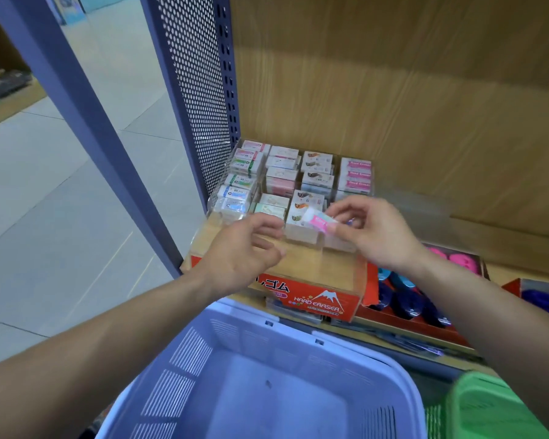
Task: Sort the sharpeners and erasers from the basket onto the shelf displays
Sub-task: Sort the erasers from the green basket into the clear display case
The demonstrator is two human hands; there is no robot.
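A pink-sleeved eraser (pixel 318 220) is pinched crosswise by the right hand (pixel 379 234), its matching stack (pixel 355 174) just farther back; the left hand (pixel 244 248) is seen relaxed, empty.

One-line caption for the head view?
Right hand pinches a pink-sleeved white eraser over the clear acrylic eraser display; left hand hovers empty beside it.

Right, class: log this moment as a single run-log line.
right hand: pinches pink eraser above clear display tray | left hand: loosely curled, empty | blue basket: nothing visible inside
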